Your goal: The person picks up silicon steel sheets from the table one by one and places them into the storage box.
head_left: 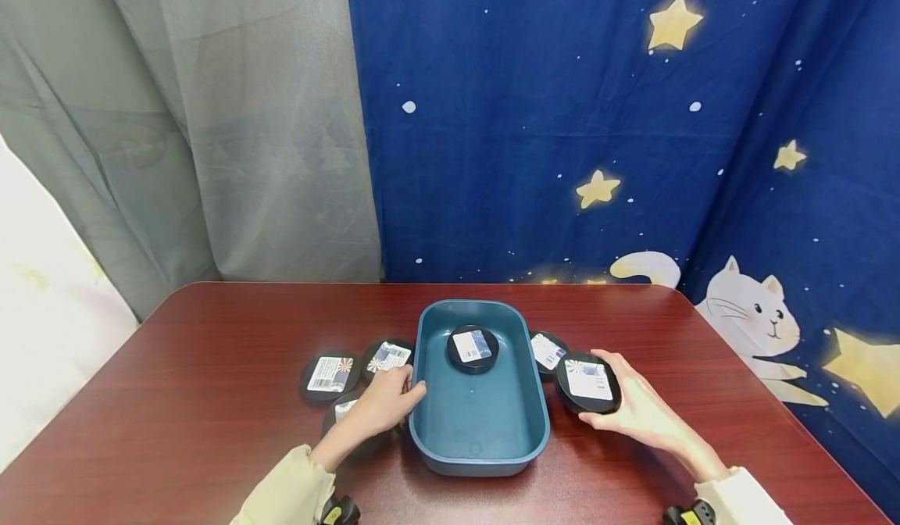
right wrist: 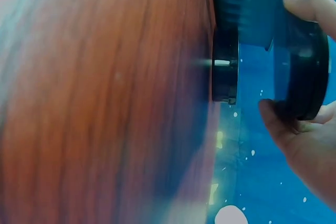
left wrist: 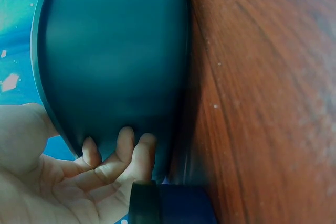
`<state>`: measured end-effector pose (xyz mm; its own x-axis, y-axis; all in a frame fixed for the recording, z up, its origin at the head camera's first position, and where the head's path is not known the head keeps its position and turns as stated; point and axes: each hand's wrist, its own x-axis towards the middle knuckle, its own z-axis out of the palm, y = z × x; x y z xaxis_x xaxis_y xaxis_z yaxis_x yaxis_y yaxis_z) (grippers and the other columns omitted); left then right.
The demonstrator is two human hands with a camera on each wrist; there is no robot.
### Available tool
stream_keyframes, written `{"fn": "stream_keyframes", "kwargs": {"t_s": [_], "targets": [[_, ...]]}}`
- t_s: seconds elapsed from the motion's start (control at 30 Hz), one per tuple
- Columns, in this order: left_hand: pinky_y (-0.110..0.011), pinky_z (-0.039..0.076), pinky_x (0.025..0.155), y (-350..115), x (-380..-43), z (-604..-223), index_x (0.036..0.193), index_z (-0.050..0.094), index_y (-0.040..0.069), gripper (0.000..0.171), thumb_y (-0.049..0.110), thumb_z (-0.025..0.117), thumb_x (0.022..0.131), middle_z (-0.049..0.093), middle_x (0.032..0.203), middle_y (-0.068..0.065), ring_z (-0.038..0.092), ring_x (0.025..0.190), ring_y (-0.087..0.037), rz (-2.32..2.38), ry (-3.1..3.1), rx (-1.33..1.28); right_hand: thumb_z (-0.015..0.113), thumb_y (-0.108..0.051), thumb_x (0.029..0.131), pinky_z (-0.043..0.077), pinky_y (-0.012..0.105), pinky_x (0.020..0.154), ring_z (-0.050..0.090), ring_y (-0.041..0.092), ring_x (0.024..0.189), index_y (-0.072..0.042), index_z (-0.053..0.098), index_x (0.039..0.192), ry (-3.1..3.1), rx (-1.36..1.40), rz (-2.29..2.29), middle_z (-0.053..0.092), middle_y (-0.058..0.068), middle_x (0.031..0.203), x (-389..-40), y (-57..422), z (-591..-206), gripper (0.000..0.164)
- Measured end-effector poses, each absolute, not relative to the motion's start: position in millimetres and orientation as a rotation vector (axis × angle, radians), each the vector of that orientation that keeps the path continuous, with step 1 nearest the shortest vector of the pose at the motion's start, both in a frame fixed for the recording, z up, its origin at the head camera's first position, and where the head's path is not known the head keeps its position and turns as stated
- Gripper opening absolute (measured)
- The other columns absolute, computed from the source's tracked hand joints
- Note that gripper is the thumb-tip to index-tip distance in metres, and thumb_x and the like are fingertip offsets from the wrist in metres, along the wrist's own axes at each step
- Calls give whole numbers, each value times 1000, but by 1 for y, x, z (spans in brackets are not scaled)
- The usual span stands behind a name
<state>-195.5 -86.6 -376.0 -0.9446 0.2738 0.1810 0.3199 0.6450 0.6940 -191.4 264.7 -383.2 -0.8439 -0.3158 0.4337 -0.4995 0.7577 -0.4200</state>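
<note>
Holding a black tub [head_left: 589, 380] at right and a blue bin [head_left: 474, 427] at left

Grips the tub by its edge with the right hand [head_left: 636, 404], between thumb and fingers, raised off the table [head_left: 211, 384] just right of the bin, label [head_left: 591, 381] upward. In the right wrist view, loses most of those fingers behind the tub. Pinches the bin's left wall with the left hand [head_left: 383, 406], thumb at the rim, fingers curled against the outside; mostly out of sight in the head view.

Shows 1 inner tub [head_left: 473, 349] toward the bin's far end, and 1 neighbouring tub [head_left: 545, 353] beside the right wall, partly covered by it.

At left, shows a far-left tub [head_left: 330, 376], a middle tub [head_left: 387, 355] and a near tub [head_left: 343, 410], the last largely hidden under the left hand. Cannot assign the dark patch [head_left: 371, 445] under that wrist to it or to another. Cannot identify the cut-off tub [left wrist: 173, 205] at the left wrist view's lower edge.

Too small to read: label print. Cut off at the bottom: both sleeves [head_left: 288, 490] and 2 wrist devices [head_left: 341, 512].
</note>
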Motion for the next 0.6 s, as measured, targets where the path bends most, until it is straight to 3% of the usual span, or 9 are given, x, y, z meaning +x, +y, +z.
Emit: {"fn": "stream_keyframes", "kwargs": {"t_s": [0.2,0.6], "targets": [[-22,35,36,-87,-196,-377,61,41,7,21,11,48,81,43,43,3,42,35,-5,-1199,-2796,-517,82,-29,57,44,32,75,51,15,90,-9,39,123,-2632,562,817,51,1,105,-193,259,-379,81],[-22,35,36,-87,-195,-376,62,42,6,20,11,48,81,43,44,2,42,35,-6,-1232,-2796,-517,82,-29,56,44,36,77,51,16,94,-6,41,123,-2551,570,855,53,3,108,-202,245,-372,82]]}}
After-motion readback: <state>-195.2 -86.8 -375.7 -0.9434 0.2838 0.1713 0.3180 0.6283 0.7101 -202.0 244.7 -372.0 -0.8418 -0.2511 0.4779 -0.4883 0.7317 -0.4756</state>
